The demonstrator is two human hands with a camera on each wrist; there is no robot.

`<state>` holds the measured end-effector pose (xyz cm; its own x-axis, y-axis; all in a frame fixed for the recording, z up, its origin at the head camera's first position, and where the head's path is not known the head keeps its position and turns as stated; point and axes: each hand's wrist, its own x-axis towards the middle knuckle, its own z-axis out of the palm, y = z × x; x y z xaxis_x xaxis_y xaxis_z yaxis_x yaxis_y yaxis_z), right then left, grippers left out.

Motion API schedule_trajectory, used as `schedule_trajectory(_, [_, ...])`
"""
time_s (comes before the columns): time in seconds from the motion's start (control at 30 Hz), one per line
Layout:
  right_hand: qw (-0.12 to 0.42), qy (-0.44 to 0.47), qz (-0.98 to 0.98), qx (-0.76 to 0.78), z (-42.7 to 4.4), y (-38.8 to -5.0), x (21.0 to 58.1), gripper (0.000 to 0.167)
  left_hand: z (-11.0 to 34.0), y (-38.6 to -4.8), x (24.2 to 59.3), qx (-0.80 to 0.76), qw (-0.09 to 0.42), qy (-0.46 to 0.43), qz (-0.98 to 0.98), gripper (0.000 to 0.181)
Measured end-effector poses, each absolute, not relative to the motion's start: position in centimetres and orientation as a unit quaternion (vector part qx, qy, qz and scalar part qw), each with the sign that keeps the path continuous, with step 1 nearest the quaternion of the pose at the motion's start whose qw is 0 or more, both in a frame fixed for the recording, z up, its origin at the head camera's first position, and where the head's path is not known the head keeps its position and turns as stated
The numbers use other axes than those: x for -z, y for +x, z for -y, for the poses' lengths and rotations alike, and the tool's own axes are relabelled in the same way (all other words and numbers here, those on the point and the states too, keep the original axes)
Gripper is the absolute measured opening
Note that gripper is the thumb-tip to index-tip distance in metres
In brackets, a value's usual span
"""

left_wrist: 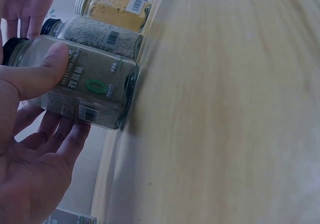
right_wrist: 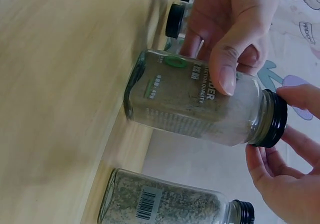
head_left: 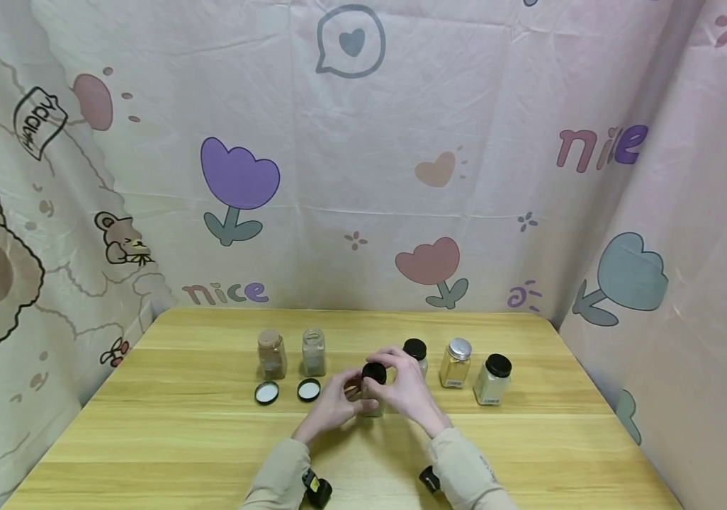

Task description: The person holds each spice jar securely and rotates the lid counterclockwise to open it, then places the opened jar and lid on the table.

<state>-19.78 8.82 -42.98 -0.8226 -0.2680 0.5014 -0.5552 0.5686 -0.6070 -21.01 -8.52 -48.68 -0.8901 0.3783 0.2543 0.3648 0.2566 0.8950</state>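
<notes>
A square glass spice jar [right_wrist: 175, 99] with grey-brown powder and a black screw lid [right_wrist: 275, 119] stands upright on the table before me. My left hand [head_left: 336, 404] grips the jar's body, the thumb [left_wrist: 52, 66] lying over the label and the fingers behind. With thumb and fingers, my right hand [head_left: 407, 389] holds the black lid from above. The lid sits on the jar's mouth; whether it is loose cannot be seen. Just behind the right hand is a black-lidded jar [head_left: 415, 350], partly hidden, with grey grainy contents in the left wrist view.
To the left stand two lidless jars, one with brown powder [head_left: 271, 358] and one greyish [head_left: 314, 354]. Before them lie two black lids [head_left: 266, 392] [head_left: 309, 389], white insides up. On the right are a silver-lidded yellow jar [head_left: 455, 365] and a black-lidded pale jar [head_left: 492, 382].
</notes>
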Motion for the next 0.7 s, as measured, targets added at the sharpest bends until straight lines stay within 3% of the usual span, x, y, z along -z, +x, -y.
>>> schedule_trajectory(0.23, [0.187,0.279,0.854,-0.398,-8.8,-19.85,43.1,0.033,8.6,-21.04,48.63,-0.567,0.004,0.243,-0.787,0.041])
schedule_trajectory(0.43, [0.238,0.22,0.88,-0.346,-8.33,-19.55,43.44,0.039,8.55,-21.02,48.71,-0.559,-0.006,0.248,-0.791,0.035])
schedule_trajectory(0.7, [0.243,0.199,0.883,-0.349,-8.18,-19.59,43.43,0.036,8.47,-20.92,48.64,-0.562,0.002,0.235,-0.793,0.037])
